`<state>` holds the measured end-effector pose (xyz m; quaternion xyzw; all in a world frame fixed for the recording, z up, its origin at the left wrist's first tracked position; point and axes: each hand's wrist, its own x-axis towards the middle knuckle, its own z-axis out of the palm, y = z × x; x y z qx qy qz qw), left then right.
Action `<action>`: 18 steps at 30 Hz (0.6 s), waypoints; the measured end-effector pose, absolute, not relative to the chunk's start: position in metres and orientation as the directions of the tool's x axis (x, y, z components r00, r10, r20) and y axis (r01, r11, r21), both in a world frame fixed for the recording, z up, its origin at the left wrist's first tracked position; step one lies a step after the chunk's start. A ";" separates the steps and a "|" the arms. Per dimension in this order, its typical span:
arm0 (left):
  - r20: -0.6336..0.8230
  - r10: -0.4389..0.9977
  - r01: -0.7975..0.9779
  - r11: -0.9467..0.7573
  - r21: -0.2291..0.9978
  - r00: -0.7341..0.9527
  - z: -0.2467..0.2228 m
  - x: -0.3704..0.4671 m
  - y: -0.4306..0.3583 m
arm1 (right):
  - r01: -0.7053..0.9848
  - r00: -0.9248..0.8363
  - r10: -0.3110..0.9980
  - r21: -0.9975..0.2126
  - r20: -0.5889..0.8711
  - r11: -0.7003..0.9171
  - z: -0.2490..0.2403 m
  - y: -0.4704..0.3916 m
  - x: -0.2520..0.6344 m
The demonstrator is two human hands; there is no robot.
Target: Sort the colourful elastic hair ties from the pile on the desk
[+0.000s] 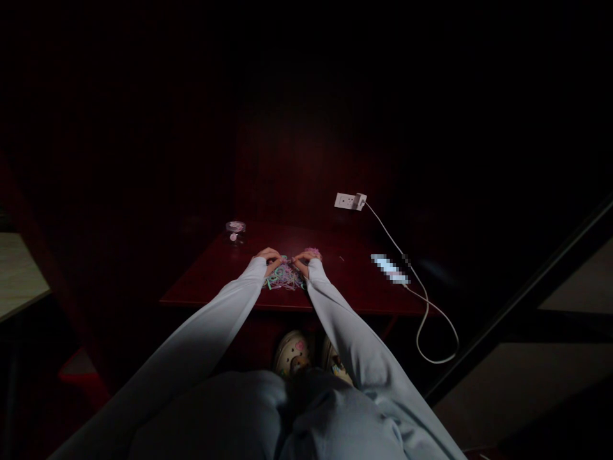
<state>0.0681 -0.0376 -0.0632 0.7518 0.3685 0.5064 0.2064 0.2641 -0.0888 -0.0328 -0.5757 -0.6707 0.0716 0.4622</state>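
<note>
A loose tangle of thin pastel strips (pixel 283 278), in green, purple and pink, lies on the dark red tabletop (pixel 211 281). Over its far edge, my left hand (pixel 269 254) is closed, its fingertips turned inward. My right hand (pixel 303 257) faces it from the other side, also closed in a pinch. The fingertips almost meet, and a small pinkish bit shows between them, too small to name. Just beyond the right hand is a bunch of pink pieces (pixel 313 251), partly covered by it.
A small clear round container (pixel 235 232) stands at the back left. On the right lies a phone (pixel 390 269) with a white cable (pixel 425 306) running to a charger (pixel 360 201) in the wall socket (pixel 344 200). Clogs (pixel 293 351) show below the table edge.
</note>
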 end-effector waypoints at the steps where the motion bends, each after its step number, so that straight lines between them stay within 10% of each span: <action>1: 0.606 0.768 0.347 -0.637 0.688 0.209 -0.063 0.069 -0.039 | 0.706 0.092 0.840 -0.630 0.534 0.324 -0.033 -0.088 0.264; 9: 0.561 0.797 0.414 -0.598 0.686 0.222 -0.059 0.065 -0.039 | 0.688 0.257 0.784 -0.677 0.565 0.262 -0.024 -0.085 0.291; 18: 0.534 0.813 0.506 -0.570 0.648 0.232 -0.061 0.070 -0.043 | 0.755 0.619 0.640 -0.569 0.456 -0.325 -0.011 -0.104 0.416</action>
